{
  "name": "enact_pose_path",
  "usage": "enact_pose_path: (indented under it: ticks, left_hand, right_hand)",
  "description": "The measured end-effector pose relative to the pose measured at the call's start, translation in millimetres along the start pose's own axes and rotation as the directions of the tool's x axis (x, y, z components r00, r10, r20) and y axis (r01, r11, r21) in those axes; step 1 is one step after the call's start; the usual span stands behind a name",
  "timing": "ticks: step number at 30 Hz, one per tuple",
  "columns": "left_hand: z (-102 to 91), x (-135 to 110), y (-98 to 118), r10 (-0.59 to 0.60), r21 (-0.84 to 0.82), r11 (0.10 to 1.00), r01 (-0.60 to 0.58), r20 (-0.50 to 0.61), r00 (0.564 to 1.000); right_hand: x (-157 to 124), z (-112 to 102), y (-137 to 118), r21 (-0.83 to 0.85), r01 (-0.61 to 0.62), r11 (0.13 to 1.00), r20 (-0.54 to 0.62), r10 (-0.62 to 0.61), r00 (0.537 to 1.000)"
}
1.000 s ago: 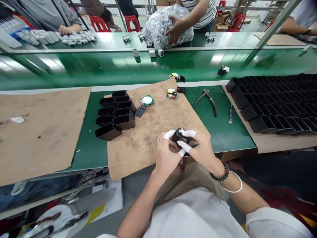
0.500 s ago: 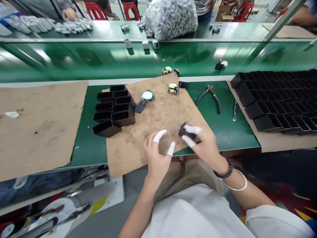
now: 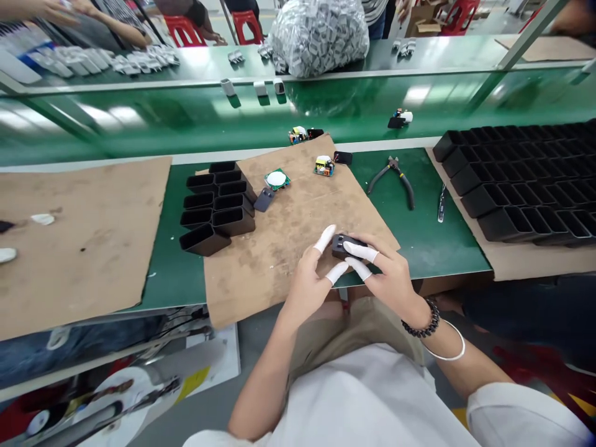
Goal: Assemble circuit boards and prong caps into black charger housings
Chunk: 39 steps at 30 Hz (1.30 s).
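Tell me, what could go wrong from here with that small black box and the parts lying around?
The right hand holds the black box near the front edge of the table, so a slip might send it to the floor.
The white finger covers could dull the feel of the grip.
The circuit board with the white top lies bare on the cardboard, so a stray knock might harm it.

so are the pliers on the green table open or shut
Open, it seems: the pliers lie with their handles spread wide apart on the green table. The jaw tips are too small to judge.
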<state>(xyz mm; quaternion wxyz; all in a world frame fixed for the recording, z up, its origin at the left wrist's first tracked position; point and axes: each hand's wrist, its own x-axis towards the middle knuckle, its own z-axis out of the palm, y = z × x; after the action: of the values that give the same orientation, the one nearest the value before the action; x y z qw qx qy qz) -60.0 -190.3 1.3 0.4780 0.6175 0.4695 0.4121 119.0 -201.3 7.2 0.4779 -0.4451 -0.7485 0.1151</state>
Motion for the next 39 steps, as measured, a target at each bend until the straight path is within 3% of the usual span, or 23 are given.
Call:
enact_pose_path:
  ticks: [3, 6, 10, 15, 21, 26, 29, 35, 39]
  left_hand:
    - [2.1, 8.7, 0.4, -0.016, -0.045, 0.999, 0.015, -0.023, 1.000]
    - [3.7, 10.5, -0.9, -0.028, -0.071, 0.997, 0.022, -0.087, 0.996]
    - [0.5, 8.5, -0.1, 0.016, -0.102, 0.995, -0.022, -0.059, 0.998]
    - [-5.0, 13.0, 6.7, 0.011, -0.109, 0.994, -0.009, 0.013, 1.000]
    - [-4.5, 17.4, 7.5, 0.012, -0.135, 0.991, -0.006, 0.047, 0.999]
    - [-0.2, 14.6, 5.2, -0.007, -0.178, 0.984, 0.019, 0.065, 0.998]
    - [1.0, 15.2, 3.9, -0.010, -0.161, 0.987, 0.021, 0.073, 0.997]
    - [-0.7, 20.3, 1.7, -0.036, -0.057, 0.998, 0.040, 0.080, 0.996]
    - [0.2, 20.2, 1.3, -0.020, 0.022, 1.000, 0.019, 0.066, 0.998]
  right_hand:
    - [-0.4, 0.3, -3.1, -0.069, 0.019, 0.997, -0.052, -0.023, 0.998]
    - [0.0, -2.9, -4.3, -0.108, 0.012, 0.994, -0.016, -0.014, 1.000]
    - [5.5, -12.5, -2.6, -0.120, 0.064, 0.991, 0.056, -0.058, 0.997]
    - [15.3, -22.0, 1.4, 0.008, 0.139, 0.990, 0.124, -0.139, 0.982]
    - [8.5, -15.5, 4.9, 0.221, -0.087, 0.971, 0.042, 0.080, 0.996]
    - [-1.9, -6.5, 4.8, 0.325, -0.199, 0.925, -0.042, 0.224, 0.974]
    - [2.4, -13.9, -0.1, 0.303, -0.225, 0.926, 0.026, 0.228, 0.973]
    - [31.1, -35.7, -12.9, 0.138, -0.163, 0.977, 0.301, 0.116, 0.947]
    - [38.0, -34.5, -11.5, 0.120, -0.117, 0.986, 0.321, 0.073, 0.944]
